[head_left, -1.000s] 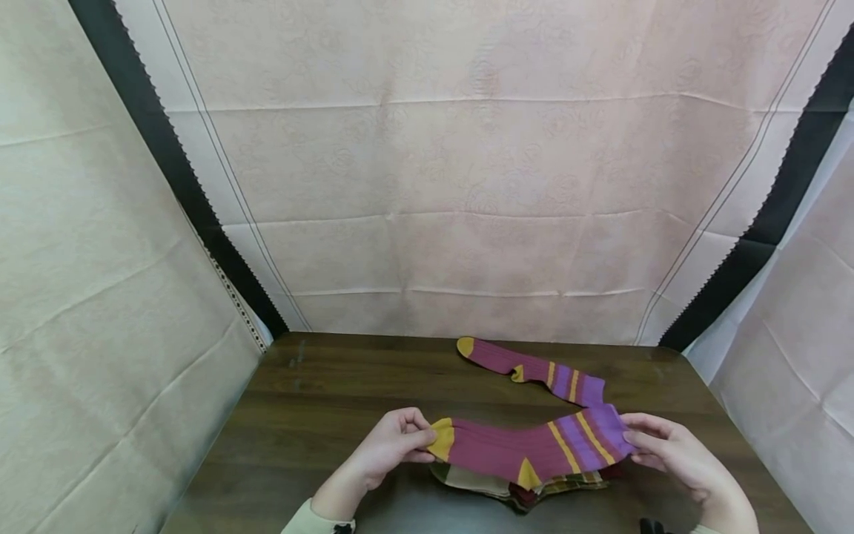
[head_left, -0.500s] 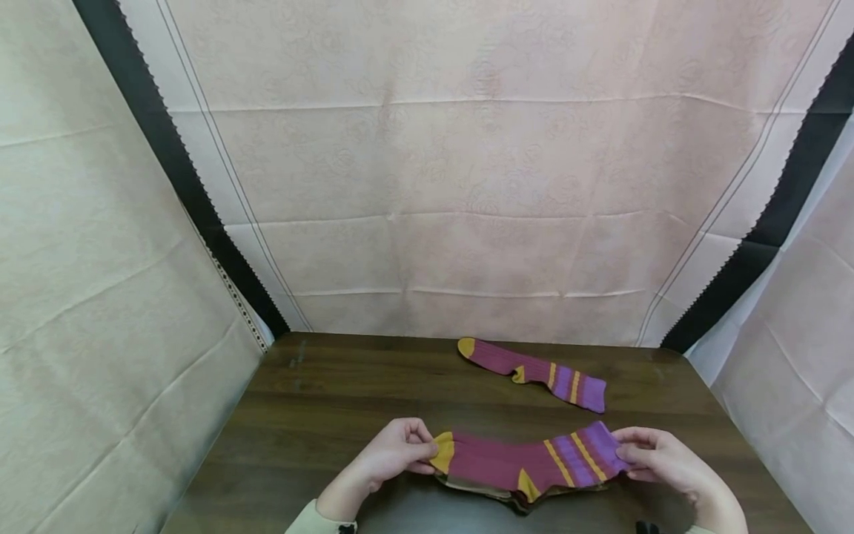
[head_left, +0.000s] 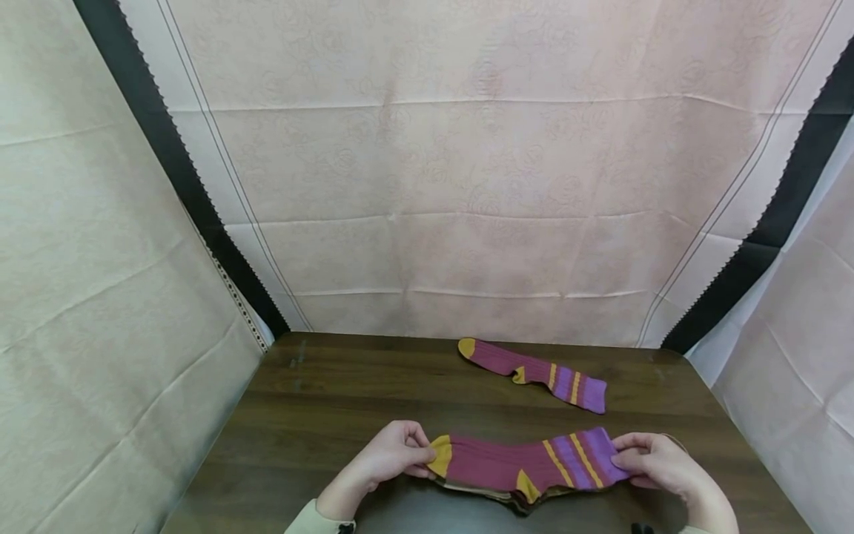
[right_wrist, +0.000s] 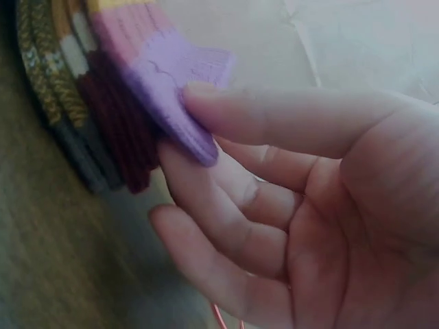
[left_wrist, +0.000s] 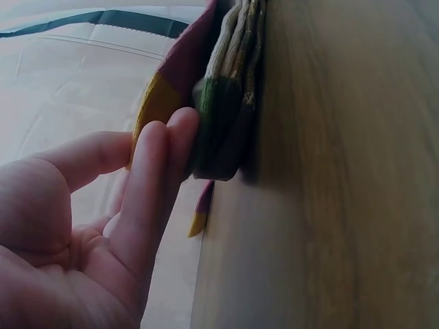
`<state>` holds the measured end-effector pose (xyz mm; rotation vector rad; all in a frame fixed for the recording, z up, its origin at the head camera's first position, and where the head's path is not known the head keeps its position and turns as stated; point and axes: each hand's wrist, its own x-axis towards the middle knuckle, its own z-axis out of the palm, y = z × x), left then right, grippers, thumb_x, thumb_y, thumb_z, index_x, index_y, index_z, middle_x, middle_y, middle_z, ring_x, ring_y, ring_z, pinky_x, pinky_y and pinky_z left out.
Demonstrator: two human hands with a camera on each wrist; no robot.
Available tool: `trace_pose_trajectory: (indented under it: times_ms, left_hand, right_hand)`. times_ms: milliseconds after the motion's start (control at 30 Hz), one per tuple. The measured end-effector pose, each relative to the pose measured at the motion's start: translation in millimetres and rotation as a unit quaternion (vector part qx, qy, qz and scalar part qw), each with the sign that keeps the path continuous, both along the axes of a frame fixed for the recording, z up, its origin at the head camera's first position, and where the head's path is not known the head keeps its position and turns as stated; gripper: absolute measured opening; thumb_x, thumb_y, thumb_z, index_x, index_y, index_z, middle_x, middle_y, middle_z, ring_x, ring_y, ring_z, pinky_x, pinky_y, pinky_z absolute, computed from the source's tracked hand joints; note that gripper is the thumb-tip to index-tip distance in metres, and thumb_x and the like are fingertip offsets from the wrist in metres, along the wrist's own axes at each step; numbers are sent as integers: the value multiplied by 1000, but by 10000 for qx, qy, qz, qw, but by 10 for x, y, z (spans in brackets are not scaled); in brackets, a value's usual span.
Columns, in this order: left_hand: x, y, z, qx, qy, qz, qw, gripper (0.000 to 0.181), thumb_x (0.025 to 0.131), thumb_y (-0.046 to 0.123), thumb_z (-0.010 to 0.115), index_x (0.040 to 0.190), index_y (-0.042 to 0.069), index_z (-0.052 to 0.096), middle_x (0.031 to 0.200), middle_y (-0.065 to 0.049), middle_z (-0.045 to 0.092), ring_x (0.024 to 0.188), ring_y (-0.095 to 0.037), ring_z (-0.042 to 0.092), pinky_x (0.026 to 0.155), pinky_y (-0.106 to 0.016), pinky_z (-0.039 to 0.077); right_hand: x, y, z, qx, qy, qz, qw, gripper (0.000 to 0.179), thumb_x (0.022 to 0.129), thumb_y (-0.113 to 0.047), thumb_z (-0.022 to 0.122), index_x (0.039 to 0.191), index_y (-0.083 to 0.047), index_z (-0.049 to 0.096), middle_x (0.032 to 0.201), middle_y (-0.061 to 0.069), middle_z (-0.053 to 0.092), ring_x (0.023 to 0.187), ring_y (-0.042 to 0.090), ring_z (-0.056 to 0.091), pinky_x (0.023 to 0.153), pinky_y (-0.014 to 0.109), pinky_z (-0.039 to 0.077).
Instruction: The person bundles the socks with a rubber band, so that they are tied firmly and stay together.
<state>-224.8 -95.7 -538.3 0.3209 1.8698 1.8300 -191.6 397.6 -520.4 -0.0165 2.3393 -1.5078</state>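
Observation:
A maroon sock (head_left: pixel 494 461) with yellow toe and heel and a purple striped cuff stretches between both hands, over a stack of other socks (head_left: pixel 514 500). My left hand (head_left: pixel 399 456) pinches its yellow toe. The purple cuff (right_wrist: pixel 171 82) is gripped between thumb and fingers of my right hand (head_left: pixel 657 467). In the left wrist view, the toe stands a little apart from the stack's green and cream layers (left_wrist: pixel 223 103). Maroon and grey cuffs of the stack (right_wrist: pixel 113 130) show below in the right wrist view.
A matching maroon sock (head_left: pixel 534 374) lies flat farther back on the dark wooden table (head_left: pixel 347 378). Pale fabric walls (head_left: pixel 494 185) rise behind and at both sides. A small black object (head_left: pixel 642 528) shows at the bottom edge by the right wrist.
Both hands have lowered the held sock toward me and onto the stack, covering most of it. Its cuff has come away from the sock behind. The far sock stays put.

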Motion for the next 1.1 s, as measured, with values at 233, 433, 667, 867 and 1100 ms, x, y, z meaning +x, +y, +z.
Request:
trace_pose_trajectory:
  times_ms: [233, 433, 667, 867, 1100]
  left_hand:
    - [-7, -35, -5, -76, -51, -77, 9999, 13, 94, -1, 77, 94, -3, 64, 88, -22, 77, 70, -23, 77, 69, -34, 65]
    - [-8, -44, -3, -174, -67, -124, 9997, 14, 93, -2, 78, 94, -3, 64, 86, -20, 76, 69, -22, 76, 67, -32, 64]
    - [-15, -45, -28, -180, -92, -89, 9998, 15, 92, -4, 79, 94, -3, 64, 84, -18, 76, 69, -23, 76, 66, -31, 64]
    - [-29, -58, -42, -248, -161, -106, 9995, 17, 92, -3, 79, 100, -4, 64, 86, -16, 74, 70, -23, 76, 68, -34, 65]
    - [-30, -58, -50, -388, -177, -166, 9990, 22, 94, 1, 79, 112, -7, 69, 90, -16, 76, 72, -23, 76, 70, -34, 65]
  right_hand:
    - [-41, -57, -40, 346, 7, -329, 9989, 44, 100, -13, 75, 125, 19, 59, 107, 14, 77, 94, 18, 69, 78, 41, 63]
    - [-51, -82, -65, 402, 14, -546, 9977, 45, 97, -11, 78, 125, 18, 60, 106, 14, 75, 93, 20, 69, 78, 42, 63]
    - [-53, -79, -71, 287, -29, -488, 9984, 46, 98, -10, 76, 127, 21, 56, 107, 15, 77, 93, 18, 70, 78, 42, 63]
    - [-52, -84, -75, 221, -55, -476, 9986, 48, 100, -9, 74, 129, 22, 52, 109, 17, 76, 93, 18, 70, 78, 44, 63]
    - [-44, -92, -72, 67, -243, -523, 9983, 49, 100, -10, 74, 131, 21, 52, 108, 14, 77, 94, 19, 71, 79, 45, 63]
